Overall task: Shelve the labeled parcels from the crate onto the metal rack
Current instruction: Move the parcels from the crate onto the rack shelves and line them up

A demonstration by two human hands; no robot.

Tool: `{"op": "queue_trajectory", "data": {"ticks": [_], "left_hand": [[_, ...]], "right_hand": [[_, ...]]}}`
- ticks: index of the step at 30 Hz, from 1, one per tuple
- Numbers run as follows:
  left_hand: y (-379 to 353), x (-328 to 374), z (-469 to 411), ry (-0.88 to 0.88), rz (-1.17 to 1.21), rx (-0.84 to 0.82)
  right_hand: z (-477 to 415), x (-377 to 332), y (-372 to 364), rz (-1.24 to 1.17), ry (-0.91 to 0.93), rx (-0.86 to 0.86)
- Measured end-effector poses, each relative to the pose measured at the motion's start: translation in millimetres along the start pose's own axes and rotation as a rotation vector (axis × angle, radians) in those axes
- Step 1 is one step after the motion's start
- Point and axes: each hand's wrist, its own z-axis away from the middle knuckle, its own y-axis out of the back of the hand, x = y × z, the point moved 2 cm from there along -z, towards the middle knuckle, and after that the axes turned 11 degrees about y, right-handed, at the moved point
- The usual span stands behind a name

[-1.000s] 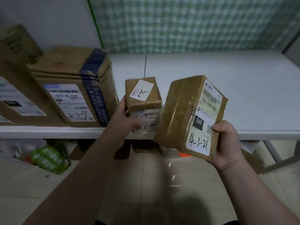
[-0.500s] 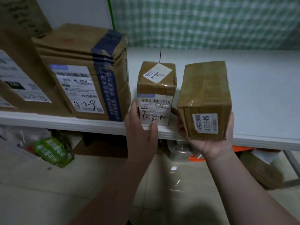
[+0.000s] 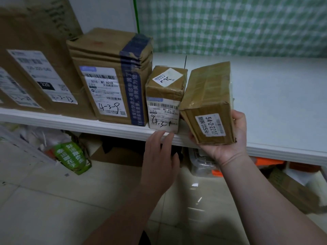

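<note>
A small brown parcel (image 3: pixel 165 99) marked 4-3-1 stands at the front edge of the white rack shelf (image 3: pixel 276 106). My left hand (image 3: pixel 159 156) hovers just below it with straight fingers, fingertips at the shelf lip, holding nothing. My right hand (image 3: pixel 228 138) grips a longer brown parcel (image 3: pixel 208 103) from underneath and at its right side. That parcel is tilted, its end label reading 54-2-221 facing me, and it leans against the small parcel's right side.
Left of the small parcel stand a taller parcel (image 3: pixel 109 76) marked 4-3-9 and larger cartons (image 3: pixel 35 64). The shelf's right part is bare white. Under the shelf lie a green bag (image 3: pixel 70 156), a clear container (image 3: pixel 201 163) and cardboard boxes (image 3: pixel 293 188) on the tiled floor.
My left hand has let go of the small parcel and dropped below the shelf edge. The right hand has turned its parcel end-on and brought it onto the shelf beside the small one.
</note>
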Motion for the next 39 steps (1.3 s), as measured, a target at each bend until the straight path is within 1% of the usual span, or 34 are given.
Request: {"op": "queue_trajectory", "data": {"ticks": [3, 7, 12, 15, 18, 24, 26, 28, 30, 32, 34, 37, 39], "left_hand": [[3.7, -2.6, 0.6, 0.026, -0.063, -0.036], [5.3, -0.5, -5.3, 0.013, -0.156, -0.077], [1.1, 4.4, -9.5, -0.095, -0.195, -0.129], [-0.4, 7.7, -10.8, -0.078, -0.212, -0.102], [-1.6, 11.3, -12.4, -0.036, -0.241, -0.099], [-2.1, 15.8, -13.8, -0.002, -0.29, -0.131], [-1.0, 15.8, -13.8, -0.01, -0.276, -0.129], [1.3, 15.3, -13.4, -0.019, -0.222, -0.094], [4.9, 16.6, -12.6, -0.053, -0.124, -0.03], [9.2, 21.4, -11.6, -0.127, -0.041, 0.035], [12.9, 28.6, -11.2, -0.207, -0.015, 0.058], [12.3, 38.6, -11.3, -0.316, -0.063, -0.014], [8.3, 43.1, -10.4, -0.396, -0.122, -0.08]], "right_hand": [[2.4, 3.2, -3.9, 0.022, -0.012, 0.035], [8.4, -2.4, -4.7, 0.088, 0.006, 0.08], [25.7, -27.0, 3.6, 0.095, 0.167, 0.127], [32.6, -40.0, 9.5, 0.136, 0.241, 0.154], [36.3, -49.0, 12.3, 0.226, 0.297, 0.182], [39.2, -60.1, 12.3, 0.357, 0.32, 0.106], [36.8, -64.9, 11.0, 0.43, 0.357, 0.098], [32.9, -69.6, 6.3, 0.527, 0.373, 0.088], [27.5, -73.8, 2.6, 0.653, 0.403, 0.078], [21.0, -76.4, 1.3, 0.781, 0.42, 0.052], [15.7, -74.8, 0.8, 0.882, 0.397, 0.016], [10.3, -68.1, -0.5, 0.973, 0.352, -0.067], [7.7, -64.6, -1.3, 1.01, 0.354, -0.104]]}}
